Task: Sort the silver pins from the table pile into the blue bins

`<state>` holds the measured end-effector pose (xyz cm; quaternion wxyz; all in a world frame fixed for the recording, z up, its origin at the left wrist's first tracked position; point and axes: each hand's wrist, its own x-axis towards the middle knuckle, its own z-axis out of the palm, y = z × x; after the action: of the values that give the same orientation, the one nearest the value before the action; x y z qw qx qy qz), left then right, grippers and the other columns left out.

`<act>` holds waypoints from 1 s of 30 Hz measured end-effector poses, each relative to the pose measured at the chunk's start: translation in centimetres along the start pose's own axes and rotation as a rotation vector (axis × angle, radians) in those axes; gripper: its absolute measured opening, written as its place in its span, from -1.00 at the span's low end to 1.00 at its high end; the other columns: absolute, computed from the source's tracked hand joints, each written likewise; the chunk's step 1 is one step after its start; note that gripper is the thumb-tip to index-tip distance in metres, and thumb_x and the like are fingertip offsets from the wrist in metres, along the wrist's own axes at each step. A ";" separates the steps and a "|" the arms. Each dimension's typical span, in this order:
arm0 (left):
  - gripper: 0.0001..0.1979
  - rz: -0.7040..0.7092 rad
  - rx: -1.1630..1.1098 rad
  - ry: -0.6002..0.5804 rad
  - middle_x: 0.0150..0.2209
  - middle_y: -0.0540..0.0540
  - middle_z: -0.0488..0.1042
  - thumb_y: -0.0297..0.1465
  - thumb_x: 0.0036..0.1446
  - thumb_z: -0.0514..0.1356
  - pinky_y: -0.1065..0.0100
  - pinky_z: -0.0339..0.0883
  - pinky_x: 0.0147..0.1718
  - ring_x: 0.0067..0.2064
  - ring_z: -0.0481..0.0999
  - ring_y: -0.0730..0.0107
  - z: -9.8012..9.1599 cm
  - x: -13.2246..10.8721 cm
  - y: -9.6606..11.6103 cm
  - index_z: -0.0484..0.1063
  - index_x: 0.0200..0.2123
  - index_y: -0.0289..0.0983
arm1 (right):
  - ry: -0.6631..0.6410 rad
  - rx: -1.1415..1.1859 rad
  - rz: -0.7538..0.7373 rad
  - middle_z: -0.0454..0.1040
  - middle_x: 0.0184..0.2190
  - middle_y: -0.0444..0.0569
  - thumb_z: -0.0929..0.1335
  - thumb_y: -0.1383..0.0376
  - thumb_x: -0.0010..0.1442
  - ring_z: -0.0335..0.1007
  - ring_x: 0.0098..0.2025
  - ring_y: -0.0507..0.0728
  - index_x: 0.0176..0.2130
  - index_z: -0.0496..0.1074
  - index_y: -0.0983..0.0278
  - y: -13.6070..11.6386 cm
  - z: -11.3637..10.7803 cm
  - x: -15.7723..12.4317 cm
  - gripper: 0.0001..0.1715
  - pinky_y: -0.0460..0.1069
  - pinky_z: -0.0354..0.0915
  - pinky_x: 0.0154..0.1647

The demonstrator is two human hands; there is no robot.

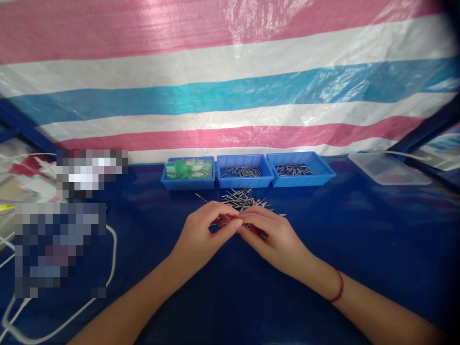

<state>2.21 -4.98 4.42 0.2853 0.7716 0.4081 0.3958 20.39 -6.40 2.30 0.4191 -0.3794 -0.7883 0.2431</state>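
My left hand [204, 230] and my right hand [271, 235] meet fingertip to fingertip over the blue table, both pinched closed on small metal pins taken from a loose pile of pins [244, 199] lying just beyond them. What exactly sits between the fingers is mostly hidden. A red string circles my right wrist.
Three blue trays stand in a row behind the pile: one with green plastic pieces [189, 170], two with metal pins [242, 171] [298, 169]. A clear plastic lid [388, 168] lies at the right. A white cable [108, 268] loops at the left. A striped tarp [230, 72] hangs behind.
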 end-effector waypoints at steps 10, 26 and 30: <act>-0.97 0.083 0.061 -0.024 -0.36 -0.03 0.51 -0.48 0.15 0.22 0.48 0.38 -0.33 -0.33 0.49 0.47 0.0 0.1 0.1 0.48 -0.34 -0.28 | -0.016 -0.019 0.037 0.42 -0.40 -0.06 0.31 0.33 0.25 0.30 -0.43 0.03 -0.32 0.44 0.25 0.1 0.1 0.1 -0.88 -0.06 0.28 -0.42; -0.89 0.230 0.175 0.005 -0.27 -0.03 0.49 -0.53 0.17 0.20 0.53 0.36 -0.25 -0.29 0.48 0.55 -0.4 0.2 -1.2 0.47 -0.23 -0.28 | 0.141 -0.037 0.055 0.38 -0.22 -0.02 0.36 0.41 0.18 0.18 -0.55 -0.10 -0.31 0.44 0.28 0.5 -1.2 0.4 -0.95 -0.11 0.22 -0.52; -0.92 0.223 0.209 -0.050 -0.27 -0.03 0.50 -0.49 0.20 0.18 0.49 0.35 -0.22 -0.27 0.48 0.52 -0.6 0.4 -1.8 0.46 -0.23 -0.28 | 0.132 -0.024 0.030 0.38 -0.21 -0.01 0.36 0.39 0.18 0.20 -0.53 -0.09 -0.32 0.44 0.28 0.0 -1.4 0.5 -0.96 -0.11 0.23 -0.51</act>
<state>1.15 -3.67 3.52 0.1678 0.8473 0.3516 0.3609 21.42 -5.92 3.26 0.4619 -0.4112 -0.7561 0.2142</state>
